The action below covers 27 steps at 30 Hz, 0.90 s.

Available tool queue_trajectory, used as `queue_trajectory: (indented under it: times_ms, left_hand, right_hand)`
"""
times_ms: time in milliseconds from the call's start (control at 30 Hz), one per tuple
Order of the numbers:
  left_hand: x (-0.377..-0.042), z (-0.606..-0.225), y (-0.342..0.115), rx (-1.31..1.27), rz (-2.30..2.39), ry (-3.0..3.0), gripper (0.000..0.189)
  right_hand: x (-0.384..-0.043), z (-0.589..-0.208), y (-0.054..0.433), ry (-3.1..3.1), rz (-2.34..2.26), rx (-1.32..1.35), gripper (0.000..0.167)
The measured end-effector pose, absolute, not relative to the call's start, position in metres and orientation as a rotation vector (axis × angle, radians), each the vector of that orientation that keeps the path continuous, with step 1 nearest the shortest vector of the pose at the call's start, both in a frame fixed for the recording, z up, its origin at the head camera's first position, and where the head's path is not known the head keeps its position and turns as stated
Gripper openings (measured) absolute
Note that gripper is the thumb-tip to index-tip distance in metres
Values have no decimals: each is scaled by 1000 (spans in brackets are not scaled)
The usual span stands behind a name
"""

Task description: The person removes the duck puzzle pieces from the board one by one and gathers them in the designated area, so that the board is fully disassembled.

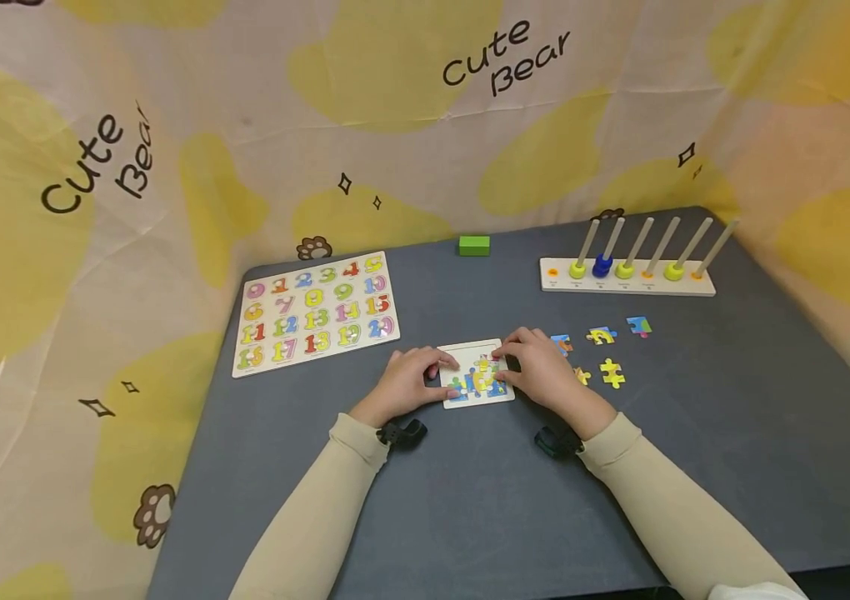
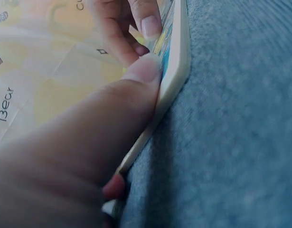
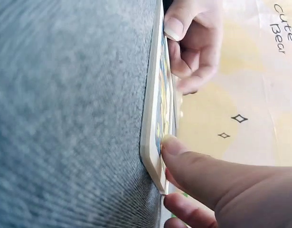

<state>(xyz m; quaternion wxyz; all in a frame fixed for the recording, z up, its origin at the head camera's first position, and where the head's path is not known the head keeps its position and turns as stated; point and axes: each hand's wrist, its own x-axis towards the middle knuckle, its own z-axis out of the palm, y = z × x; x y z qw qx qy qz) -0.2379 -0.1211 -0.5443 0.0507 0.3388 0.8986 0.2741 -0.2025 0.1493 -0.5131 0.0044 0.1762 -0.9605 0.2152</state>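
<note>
A small white-framed jigsaw board [image 1: 473, 402] lies on the table between the two hands, with several yellow and blue pieces fitted in its lower and right parts. My left hand [image 1: 412, 379] holds its left side, the thumb [image 2: 143, 71] on the front corner and other fingers at the edge. The right hand [image 1: 541, 367] is at the right side, thumb [image 3: 176, 147] down on the rim and forefinger on the board near the upper right corner. Loose jigsaw pieces [image 1: 612, 373] lie to the right, some partly hidden behind the right hand.
A number puzzle board [image 1: 293, 325] lies at the back left. Near the backdrop sits a green block [image 1: 473, 246]. At the back right stands a peg rack [image 1: 627, 285] with several upright rods and a few rings. A patterned cloth hangs behind the table [image 1: 470, 500].
</note>
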Motion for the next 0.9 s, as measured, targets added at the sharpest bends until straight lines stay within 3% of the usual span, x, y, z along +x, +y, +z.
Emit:
queue_trajectory:
  times_ms: [133,433,900]
  left_hand:
    - [-238,-542,-124,1193,760,2709,43]
    - [-238,-539,-125,1288,710,2703,37]
    - [-239,-544,-126,1258,751,2688,35]
  right_hand:
    - [-204,-513,150,-3004,739,546,30]
    - [-203,-506,149,-3040,669,591,41]
    - [-203,-506,146,-2949,933,662,15]
